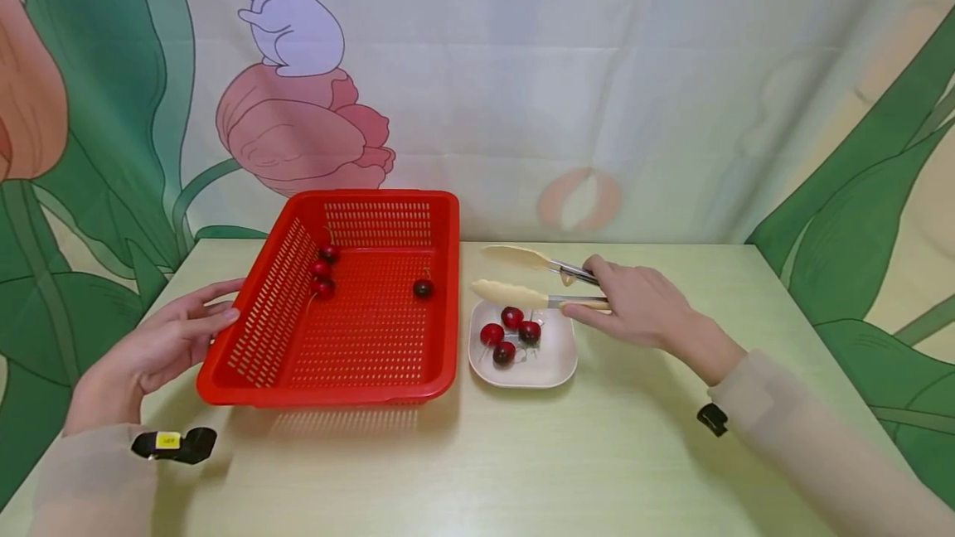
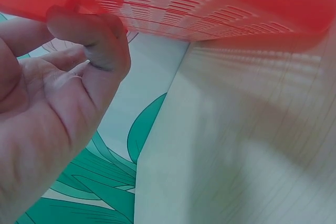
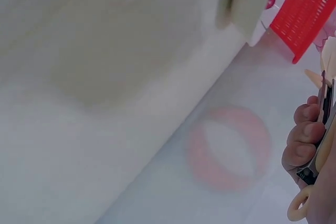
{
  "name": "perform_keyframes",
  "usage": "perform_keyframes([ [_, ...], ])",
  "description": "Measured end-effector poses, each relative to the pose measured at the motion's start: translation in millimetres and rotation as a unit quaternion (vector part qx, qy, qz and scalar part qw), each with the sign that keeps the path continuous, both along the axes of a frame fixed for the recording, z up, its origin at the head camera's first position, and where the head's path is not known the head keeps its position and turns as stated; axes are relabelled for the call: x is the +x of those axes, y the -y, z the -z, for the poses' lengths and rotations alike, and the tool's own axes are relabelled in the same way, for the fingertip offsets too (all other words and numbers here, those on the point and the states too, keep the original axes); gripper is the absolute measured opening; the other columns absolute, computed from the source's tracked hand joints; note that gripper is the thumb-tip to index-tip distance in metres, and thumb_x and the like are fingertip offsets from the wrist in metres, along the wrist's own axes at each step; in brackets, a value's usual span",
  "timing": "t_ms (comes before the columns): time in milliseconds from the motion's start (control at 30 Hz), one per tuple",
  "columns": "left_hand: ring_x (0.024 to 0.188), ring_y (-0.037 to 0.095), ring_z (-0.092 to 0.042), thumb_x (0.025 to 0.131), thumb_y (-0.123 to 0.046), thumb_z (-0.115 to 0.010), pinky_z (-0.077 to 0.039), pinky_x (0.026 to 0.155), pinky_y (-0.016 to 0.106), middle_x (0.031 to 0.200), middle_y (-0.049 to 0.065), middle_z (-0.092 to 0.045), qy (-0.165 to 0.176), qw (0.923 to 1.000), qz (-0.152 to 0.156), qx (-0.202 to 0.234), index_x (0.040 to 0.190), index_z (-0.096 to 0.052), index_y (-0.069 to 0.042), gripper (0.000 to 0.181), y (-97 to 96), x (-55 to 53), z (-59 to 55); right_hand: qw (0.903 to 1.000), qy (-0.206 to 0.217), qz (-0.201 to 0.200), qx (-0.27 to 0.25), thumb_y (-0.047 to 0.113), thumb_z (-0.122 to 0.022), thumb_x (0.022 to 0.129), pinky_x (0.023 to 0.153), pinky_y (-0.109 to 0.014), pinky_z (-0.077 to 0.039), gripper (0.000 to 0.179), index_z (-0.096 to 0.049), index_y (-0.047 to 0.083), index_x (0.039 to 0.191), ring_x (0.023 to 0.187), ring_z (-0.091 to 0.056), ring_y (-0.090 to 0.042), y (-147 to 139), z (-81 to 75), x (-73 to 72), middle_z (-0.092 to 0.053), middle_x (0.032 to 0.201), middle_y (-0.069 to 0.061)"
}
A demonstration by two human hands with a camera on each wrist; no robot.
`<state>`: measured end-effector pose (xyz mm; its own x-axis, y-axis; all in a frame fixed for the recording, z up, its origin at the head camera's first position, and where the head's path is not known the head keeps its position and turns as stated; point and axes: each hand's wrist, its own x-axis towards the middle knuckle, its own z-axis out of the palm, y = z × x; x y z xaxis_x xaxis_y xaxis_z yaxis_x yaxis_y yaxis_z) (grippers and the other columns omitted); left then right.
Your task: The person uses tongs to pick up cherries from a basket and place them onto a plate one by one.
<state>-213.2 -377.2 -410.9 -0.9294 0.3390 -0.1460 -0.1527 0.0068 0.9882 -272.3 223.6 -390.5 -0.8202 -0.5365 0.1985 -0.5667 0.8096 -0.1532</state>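
The rim of the red basket [image 1: 321, 395] is held on its left side by the left hand [image 1: 167, 338], with the fingers bent up against it, as is seen in the left wrist view. The tongs [image 1: 515, 295] are gripped in the right hand [image 1: 642, 301], with the fingers curled round the handle. The two tips of the tongs are spread apart and are held up over the back edge of the white plate [image 1: 555, 365].

The basket is set on the left part of the table [image 1: 597, 454], near the back edge, just right of the left hand. The plate is placed just beside the basket's right side, to the left of the right hand. Four plate cherries [image 1: 503, 353] are grouped on it, near the front tip of the tongs. Inside the basket, one cherry [image 1: 423, 288] is seen near the right wall, and a few more cherries [image 1: 321, 268] are bunched by the left wall.
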Motion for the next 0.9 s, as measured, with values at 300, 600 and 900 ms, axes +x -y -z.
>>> perform_keyframes([
  [300, 0.108, 0.023, -0.070, 0.109, -0.008, -0.048, -0.059, 0.088, 0.042, 0.130, -0.002, -0.065, 0.000, 1.0000, -0.003, -0.001, 0.147, -0.036, -0.026, 0.044, 0.9, 1.1, 1.0, 0.9995, -0.007, -0.028, 0.010, 0.078, -0.051, 0.091, 0.050, -0.033, -0.038, 0.063, -0.047, 0.017, 0.103, 0.054, -0.047, -0.015, 24.8, -30.0, -13.0, -0.050, 0.066, 0.005],
  [600, 0.108, 0.024, -0.070, 0.109, -0.008, -0.048, -0.059, 0.088, 0.043, 0.131, -0.001, -0.065, -0.002, 1.0000, 0.000, 0.003, 0.147, -0.036, -0.026, 0.044, 1.0, -0.4, 1.3, 0.9978, 0.015, -0.030, 0.057, 0.081, -0.048, 0.090, 0.049, -0.034, -0.040, 0.067, -0.047, 0.017, 0.109, 0.058, -0.052, -0.019, 56.2, -47.9, -24.2, -0.055, 0.077, 0.004],
  [900, 0.107, 0.024, -0.070, 0.109, -0.008, -0.048, -0.059, 0.088, 0.042, 0.130, -0.001, -0.065, 0.003, 1.0000, -0.003, 0.003, 0.147, -0.036, -0.026, 0.044, 0.8, -0.3, 1.3, 0.9934, 0.014, -0.056, 0.099, 0.079, -0.048, 0.091, 0.055, -0.032, -0.045, 0.069, -0.054, 0.014, 0.112, 0.068, -0.058, -0.018, 92.8, -59.2, -36.1, -0.060, 0.086, 0.001],
])
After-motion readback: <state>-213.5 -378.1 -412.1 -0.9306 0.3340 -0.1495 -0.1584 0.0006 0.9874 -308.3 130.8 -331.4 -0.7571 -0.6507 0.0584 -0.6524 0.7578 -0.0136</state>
